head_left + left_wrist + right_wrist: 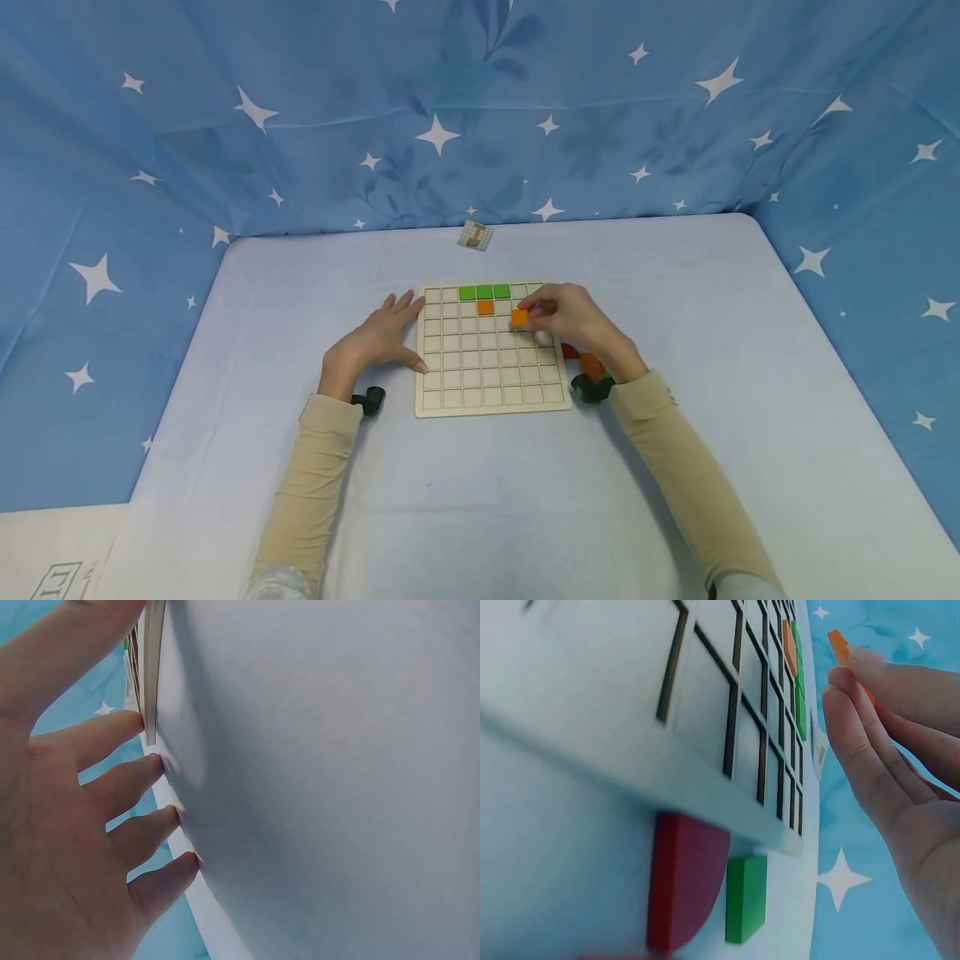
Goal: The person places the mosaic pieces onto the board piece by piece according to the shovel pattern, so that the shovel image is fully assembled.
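Observation:
A wooden grid board (480, 354) lies on the white table. Three green square tiles (484, 292) fill cells of its far row, and one orange square tile (486, 307) sits just nearer. My right hand (577, 318) pinches another orange square tile (520, 317) between thumb and fingers, held above the board's far right part. In the right wrist view that tile (839, 648) shows mostly edge-on. With fingers spread, my left hand (375, 337) rests at the board's left edge, thumb and index finger touching it. The left wrist view shows its other fingertips (189, 862) on the tabletop.
Beside the board's right edge lie a red piece with a curved side (686, 881), a green block (746, 898) and an orange piece (591, 367), partly hidden by the right wrist. A small patterned card (476, 236) lies near the table's far edge, before a blue star-print cloth (480, 167).

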Tool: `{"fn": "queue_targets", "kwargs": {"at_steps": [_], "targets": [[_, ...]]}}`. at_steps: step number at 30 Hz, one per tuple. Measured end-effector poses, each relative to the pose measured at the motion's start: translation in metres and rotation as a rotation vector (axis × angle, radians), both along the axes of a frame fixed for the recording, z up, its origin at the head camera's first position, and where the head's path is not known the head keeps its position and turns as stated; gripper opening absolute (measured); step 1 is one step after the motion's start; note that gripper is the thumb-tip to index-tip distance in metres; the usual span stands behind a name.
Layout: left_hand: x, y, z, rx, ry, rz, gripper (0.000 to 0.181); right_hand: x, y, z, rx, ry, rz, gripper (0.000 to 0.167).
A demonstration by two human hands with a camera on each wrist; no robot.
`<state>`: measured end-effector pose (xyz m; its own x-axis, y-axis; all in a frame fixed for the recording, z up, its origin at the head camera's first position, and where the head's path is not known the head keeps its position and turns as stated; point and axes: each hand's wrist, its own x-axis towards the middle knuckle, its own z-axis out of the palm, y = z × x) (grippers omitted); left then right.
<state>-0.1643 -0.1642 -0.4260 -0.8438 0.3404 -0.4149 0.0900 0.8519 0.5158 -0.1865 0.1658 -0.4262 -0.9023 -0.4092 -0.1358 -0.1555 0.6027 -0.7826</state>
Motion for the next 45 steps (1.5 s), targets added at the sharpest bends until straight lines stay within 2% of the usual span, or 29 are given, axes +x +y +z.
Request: {"fn": "queue_targets", "kwargs": {"at_steps": [17,34,45], "targets": [[-0.001,-0.001,-0.002,-0.006,-0.01,-0.009,0.12,-0.011,-0.028,0.0,0.058,0.01,0.098,0.031],[0.0,0.0,-0.001,0.001,-0.016,0.002,0.12,-0.017,-0.047,-0.007,0.096,-0.039,0.148,0.031],[0.0,0.0,0.0,-0.002,-0.015,0.009,0.121,-0.017,-0.054,-0.006,0.126,0.023,0.179,0.03]]}}
